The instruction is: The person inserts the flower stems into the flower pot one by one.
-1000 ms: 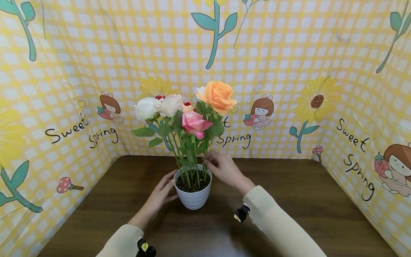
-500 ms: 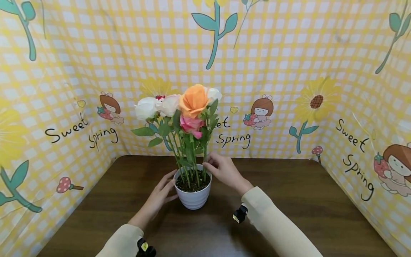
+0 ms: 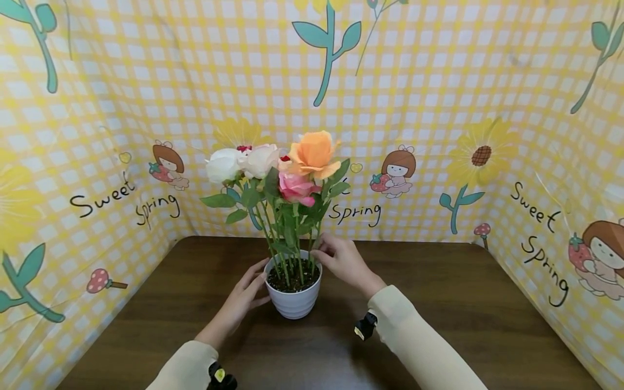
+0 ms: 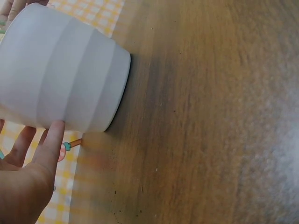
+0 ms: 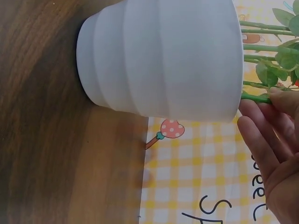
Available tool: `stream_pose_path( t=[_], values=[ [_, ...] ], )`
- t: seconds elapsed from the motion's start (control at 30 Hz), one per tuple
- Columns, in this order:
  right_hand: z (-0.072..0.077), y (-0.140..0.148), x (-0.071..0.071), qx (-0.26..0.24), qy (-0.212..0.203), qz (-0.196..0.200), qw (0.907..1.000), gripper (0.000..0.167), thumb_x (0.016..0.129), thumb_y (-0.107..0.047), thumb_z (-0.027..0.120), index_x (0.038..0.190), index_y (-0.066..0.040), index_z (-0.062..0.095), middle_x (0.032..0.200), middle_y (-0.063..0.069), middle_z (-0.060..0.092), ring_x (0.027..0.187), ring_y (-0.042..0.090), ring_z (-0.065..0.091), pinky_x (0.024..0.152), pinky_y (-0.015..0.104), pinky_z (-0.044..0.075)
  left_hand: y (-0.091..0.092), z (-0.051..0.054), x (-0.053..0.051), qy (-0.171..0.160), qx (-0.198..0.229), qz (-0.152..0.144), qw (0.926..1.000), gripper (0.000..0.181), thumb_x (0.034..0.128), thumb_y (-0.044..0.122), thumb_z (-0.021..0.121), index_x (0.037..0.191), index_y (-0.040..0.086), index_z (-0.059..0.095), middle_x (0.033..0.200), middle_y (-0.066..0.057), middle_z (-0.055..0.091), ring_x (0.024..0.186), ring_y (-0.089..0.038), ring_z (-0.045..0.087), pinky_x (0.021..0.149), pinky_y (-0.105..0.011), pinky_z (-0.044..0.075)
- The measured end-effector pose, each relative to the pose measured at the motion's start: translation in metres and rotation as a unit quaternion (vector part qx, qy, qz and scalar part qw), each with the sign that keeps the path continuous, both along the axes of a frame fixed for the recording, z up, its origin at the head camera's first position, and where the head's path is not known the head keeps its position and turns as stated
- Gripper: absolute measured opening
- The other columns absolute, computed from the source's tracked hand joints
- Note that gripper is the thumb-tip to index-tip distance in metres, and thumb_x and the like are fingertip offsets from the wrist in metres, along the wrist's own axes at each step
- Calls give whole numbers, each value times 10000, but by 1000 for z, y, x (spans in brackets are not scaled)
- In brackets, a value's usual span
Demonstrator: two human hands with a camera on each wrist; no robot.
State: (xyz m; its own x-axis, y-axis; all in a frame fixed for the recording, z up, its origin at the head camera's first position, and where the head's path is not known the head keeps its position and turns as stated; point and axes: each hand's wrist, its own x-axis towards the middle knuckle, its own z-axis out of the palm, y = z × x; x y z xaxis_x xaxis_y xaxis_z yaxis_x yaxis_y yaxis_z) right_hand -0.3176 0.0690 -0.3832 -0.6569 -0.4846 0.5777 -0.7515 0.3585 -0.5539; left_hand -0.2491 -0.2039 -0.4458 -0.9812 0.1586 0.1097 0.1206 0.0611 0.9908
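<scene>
A white ribbed pot (image 3: 294, 303) stands upright on the table, filled with dark soil (image 3: 281, 283). Several flowers rise from it: a white one (image 3: 223, 165), a pale pink one (image 3: 260, 161), a pink rose (image 3: 298, 189) and an orange rose (image 3: 314, 154). My left hand (image 3: 244, 297) rests its fairly straight fingers against the pot's left side. Just above the rim on the right, my right hand (image 3: 341, 261) pinches a green flower stem (image 5: 256, 97) between thumb and fingers. Leaves and blooms overlap, so I cannot tell for certain which bloom this stem carries.
The dark wooden table (image 3: 419, 336) spreads around the pot. A yellow checked cloth (image 3: 414, 81) with printed flowers and figures hangs close behind and along both sides. A small black device (image 3: 365, 326) is strapped at the right sleeve, another (image 3: 221, 375) at the left.
The orange rose has swung left, then partly back right. The white bloom behind it showed at its right and is now hidden. Both hands stay nearly where they were.
</scene>
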Motion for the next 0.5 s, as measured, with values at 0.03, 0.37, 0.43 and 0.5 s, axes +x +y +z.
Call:
stream_pose_path(
  t=[0.03,0.37,0.43,0.5],
  values=[
    [0,0,0,25,-2,0,10000,78,973,-164,689,915,-138,644,746,35,699,549,82,565,455,226,380,0,0,0,-7,0,3,10000,496,1086,362,445,1552,224,346,1456,-200,373,1327,-411,381,996,-514,494],
    [5,-1,4,384,100,49,9992,54,985,-131,659,935,-110,656,742,0,690,523,50,460,497,221,374,0,-1,-1,19,-39,0,10000,503,1082,374,450,1553,233,345,1430,-199,384,1309,-403,395,994,-511,497],
    [6,-1,5,450,-22,34,9990,28,981,-123,661,955,-131,672,764,-1,705,522,40,453,491,218,369,0,-1,-2,37,-18,-2,10000,504,1085,361,447,1557,218,341,1423,-202,385,1305,-406,395,992,-512,498],
    [8,-1,5,487,-202,58,9986,45,980,-121,663,1005,-142,693,810,12,726,520,41,452,477,223,364,0,-1,-2,58,-16,4,10000,503,1089,348,441,1559,205,335,1425,-201,384,1307,-406,396,989,-513,499]
  ],
)
